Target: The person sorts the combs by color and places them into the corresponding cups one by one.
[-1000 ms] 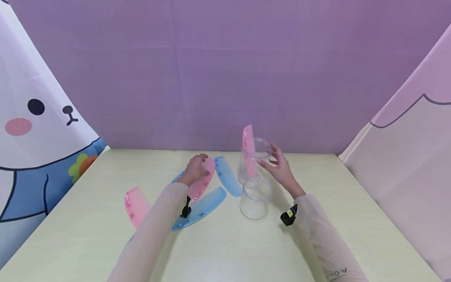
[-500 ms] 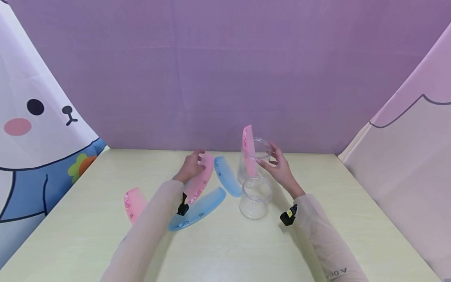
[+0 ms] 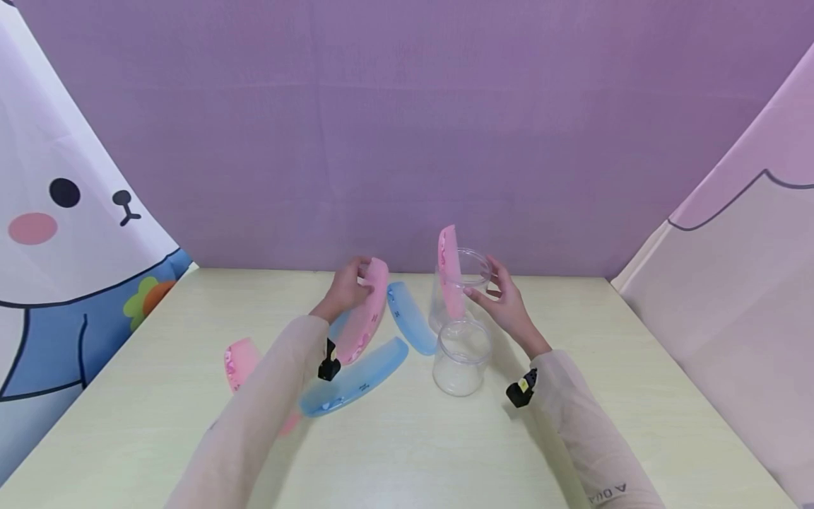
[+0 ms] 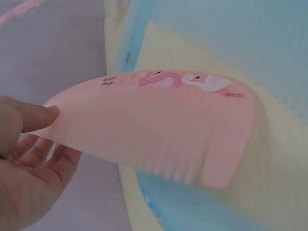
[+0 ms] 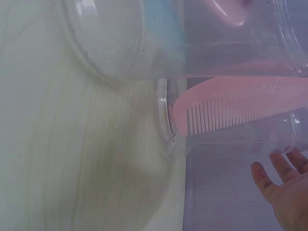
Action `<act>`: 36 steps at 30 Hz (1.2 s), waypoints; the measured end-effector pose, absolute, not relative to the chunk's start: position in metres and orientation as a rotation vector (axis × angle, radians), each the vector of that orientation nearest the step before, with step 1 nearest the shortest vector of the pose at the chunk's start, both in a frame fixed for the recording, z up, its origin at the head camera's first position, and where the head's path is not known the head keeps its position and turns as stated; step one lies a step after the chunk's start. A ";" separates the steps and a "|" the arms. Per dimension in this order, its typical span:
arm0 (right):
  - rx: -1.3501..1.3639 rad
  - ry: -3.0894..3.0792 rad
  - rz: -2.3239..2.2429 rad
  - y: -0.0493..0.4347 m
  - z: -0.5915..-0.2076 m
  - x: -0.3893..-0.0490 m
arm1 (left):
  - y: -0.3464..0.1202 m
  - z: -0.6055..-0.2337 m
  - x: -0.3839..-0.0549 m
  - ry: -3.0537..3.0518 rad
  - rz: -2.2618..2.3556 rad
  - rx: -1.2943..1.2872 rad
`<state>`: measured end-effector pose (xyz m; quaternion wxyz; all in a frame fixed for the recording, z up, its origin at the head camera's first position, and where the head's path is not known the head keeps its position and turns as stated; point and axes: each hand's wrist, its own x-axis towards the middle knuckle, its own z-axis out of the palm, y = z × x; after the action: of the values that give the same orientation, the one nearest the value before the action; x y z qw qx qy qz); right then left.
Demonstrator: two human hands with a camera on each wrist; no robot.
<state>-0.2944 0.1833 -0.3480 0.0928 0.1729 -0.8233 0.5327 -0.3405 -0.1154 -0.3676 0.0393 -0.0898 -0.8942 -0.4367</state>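
Left of centre on the tabletop (image 3: 407, 459), a leftmost pink comb (image 3: 238, 362) lies partly behind the left sleeve (image 3: 254, 410), which could drag it. Near the back edge, the left hand (image 3: 346, 286) pinches a held pink comb (image 3: 365, 318) by one end, thumb above, fingers beneath; gripped so far out, it might twist loose. Its flamingos show clearly, but the dark script beside them is too blurred to read. An underlying blue comb (image 3: 338, 325) could get pushed askew by it. A front blue comb (image 3: 356, 385) and a middle blue comb (image 3: 410, 319) carry marks too small to read. Towards the back edge, the right hand (image 3: 505, 304) holds the far jar (image 3: 473, 273) by its rim, fingers spread; a knock to the tall standing pink comb (image 3: 449, 268) inside might tip it, or jolt the near jar (image 3: 461, 371). The right sleeve (image 3: 591, 438) bears letters, perhaps including an A
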 end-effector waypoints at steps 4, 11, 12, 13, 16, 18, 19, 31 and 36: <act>0.513 -2.446 1.583 0.183 -0.348 -0.294 | -0.114 -0.354 -0.338 -2.716 -1.422 -0.290; 0.517 -2.442 1.583 0.183 -0.349 -0.294 | -0.112 -0.331 -0.337 -2.665 -1.435 -0.313; 0.518 -2.440 1.585 0.183 -0.349 -0.294 | -0.112 -0.329 -0.337 -2.647 -1.428 -0.320; 0.519 -2.440 1.587 0.183 -0.349 -0.294 | -0.112 -0.326 -0.338 -2.632 -1.416 -0.326; 0.523 -2.438 1.591 0.184 -0.349 -0.294 | -0.112 -0.320 -0.339 -2.587 -1.400 -0.334; 0.524 -2.437 1.587 0.184 -0.349 -0.295 | -0.112 -0.316 -0.339 -2.565 -1.398 -0.342; 0.524 -2.438 1.584 0.184 -0.349 -0.295 | -0.111 -0.313 -0.339 -2.558 -1.393 -0.342; 0.518 -2.447 1.573 0.182 -0.348 -0.295 | -0.105 -0.282 -0.334 -2.366 -1.478 -0.375; 0.514 -2.453 1.566 0.183 -0.348 -0.294 | -0.100 -0.273 -0.331 -2.256 -1.515 -0.434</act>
<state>-0.2942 0.1828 -0.3482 0.0931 0.1730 -0.8263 0.5278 -0.3313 -0.0998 -0.2730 0.1936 -0.1549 -0.8042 -0.5402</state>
